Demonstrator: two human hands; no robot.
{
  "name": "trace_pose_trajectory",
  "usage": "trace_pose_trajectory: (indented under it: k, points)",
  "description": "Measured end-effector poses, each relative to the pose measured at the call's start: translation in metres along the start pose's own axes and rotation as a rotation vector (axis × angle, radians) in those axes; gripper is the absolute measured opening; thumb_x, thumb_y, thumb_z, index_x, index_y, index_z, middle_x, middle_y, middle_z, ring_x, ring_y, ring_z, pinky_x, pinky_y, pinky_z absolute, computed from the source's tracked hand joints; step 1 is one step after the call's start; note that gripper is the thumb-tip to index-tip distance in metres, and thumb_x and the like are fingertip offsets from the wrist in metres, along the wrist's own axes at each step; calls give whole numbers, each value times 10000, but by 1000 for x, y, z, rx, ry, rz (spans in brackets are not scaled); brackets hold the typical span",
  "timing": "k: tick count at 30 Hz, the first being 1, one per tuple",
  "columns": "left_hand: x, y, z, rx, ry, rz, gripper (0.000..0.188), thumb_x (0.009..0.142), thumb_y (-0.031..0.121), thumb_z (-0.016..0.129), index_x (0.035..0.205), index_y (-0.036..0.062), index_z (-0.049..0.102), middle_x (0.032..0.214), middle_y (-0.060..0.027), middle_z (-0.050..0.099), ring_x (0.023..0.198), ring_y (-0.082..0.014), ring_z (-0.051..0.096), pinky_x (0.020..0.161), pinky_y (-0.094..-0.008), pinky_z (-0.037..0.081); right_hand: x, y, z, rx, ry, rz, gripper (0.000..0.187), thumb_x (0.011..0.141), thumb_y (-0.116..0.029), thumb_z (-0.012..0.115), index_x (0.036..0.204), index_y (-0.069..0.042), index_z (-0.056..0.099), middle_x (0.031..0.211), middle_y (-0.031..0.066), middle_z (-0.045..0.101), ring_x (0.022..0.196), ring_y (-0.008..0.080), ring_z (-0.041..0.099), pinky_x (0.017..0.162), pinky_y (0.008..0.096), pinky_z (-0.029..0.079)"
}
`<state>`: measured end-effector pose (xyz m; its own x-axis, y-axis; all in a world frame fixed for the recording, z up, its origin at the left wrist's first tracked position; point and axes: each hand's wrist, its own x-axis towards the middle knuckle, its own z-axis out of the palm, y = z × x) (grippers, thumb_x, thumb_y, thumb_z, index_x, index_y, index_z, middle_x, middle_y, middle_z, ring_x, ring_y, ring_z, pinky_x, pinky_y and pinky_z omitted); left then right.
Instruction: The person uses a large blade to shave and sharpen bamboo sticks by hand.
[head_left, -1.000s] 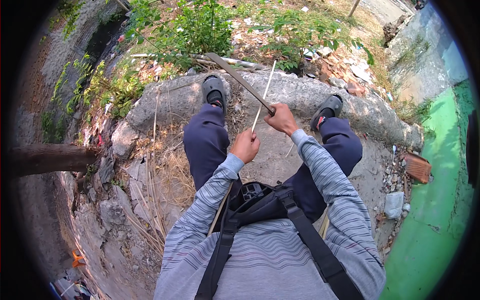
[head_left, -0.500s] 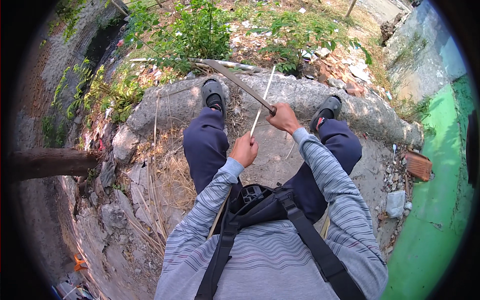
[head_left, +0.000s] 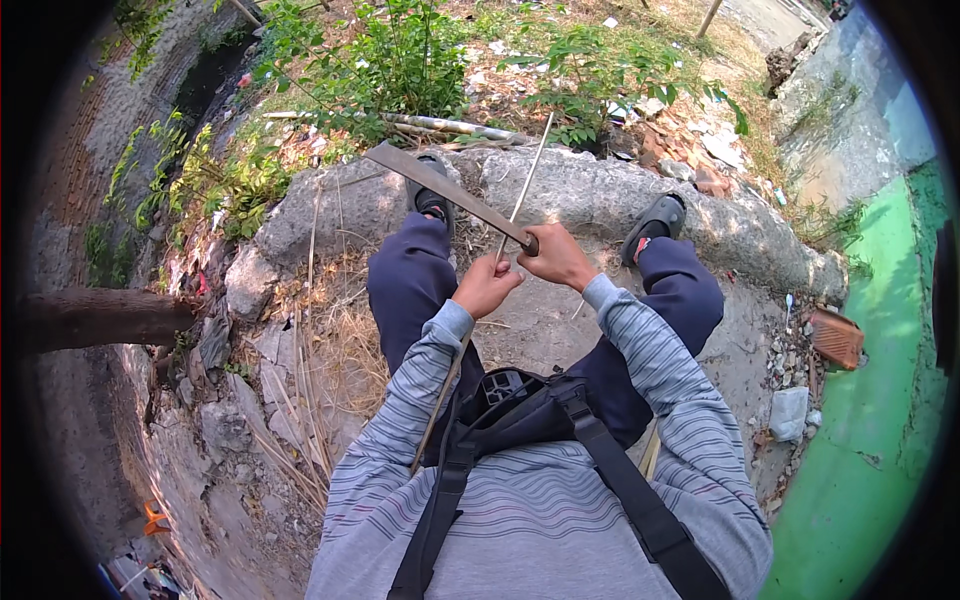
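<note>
Wearer: grey long-sleeved knit top with thin darker horizontal stripes [head_left: 560, 510], ribbed cuffs at both wrists. Two black webbing harness straps [head_left: 620, 490] cross the chest and meet at a black plastic buckle block [head_left: 505, 385]. Dark navy loose trousers [head_left: 410, 285] cover both legs. Black open-toed slide sandals [head_left: 655, 220] on both feet. Left hand [head_left: 487, 287] and right hand [head_left: 556, 256] bare, ungloved.

Bright daylight falls from above; soft shadows lie under the legs, focus is sharp, and fisheye bending darkens the rim.
</note>
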<state>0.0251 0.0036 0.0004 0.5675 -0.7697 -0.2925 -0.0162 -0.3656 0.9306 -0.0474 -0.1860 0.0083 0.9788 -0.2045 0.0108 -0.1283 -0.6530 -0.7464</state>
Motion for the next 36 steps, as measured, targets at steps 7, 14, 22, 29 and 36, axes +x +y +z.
trace_pose_trajectory:
  k: [7,14,22,29,36]
  points:
    - [-8,32,-4,-545,-156,-283,377,1012,328,685,845,192,376,600,104,299,440,-19,258,391,-241,179,3,0,-22,-53,42,-84,319,731,-199,756,986,-35,659,806,209,707,770,413,703,717,466,562]
    - [-9,35,4,-365,-64,-192,427,1005,385,692,783,184,387,596,95,333,444,-24,276,391,-242,194,-4,-6,-31,-450,84,-103,341,784,-369,741,965,-88,681,781,163,713,770,376,719,698,497,562]
    - [4,-2,2,57,49,7,455,896,256,791,769,126,374,668,47,404,611,-76,378,535,-300,346,-5,-9,-26,-421,20,2,314,793,-375,741,956,-108,722,779,167,716,757,379,718,696,509,568]
    - [6,-1,4,269,174,41,402,873,209,772,771,55,415,654,-58,462,607,-170,462,587,-366,418,-15,-12,-4,-109,-24,125,268,776,-314,734,905,-80,753,786,196,719,757,409,705,719,505,572]
    - [-2,10,8,365,288,61,242,849,114,728,871,-30,535,704,-198,610,699,-398,651,665,-479,493,-17,-24,0,-90,-20,103,228,765,-294,733,844,-81,762,778,207,715,763,414,707,724,515,571]
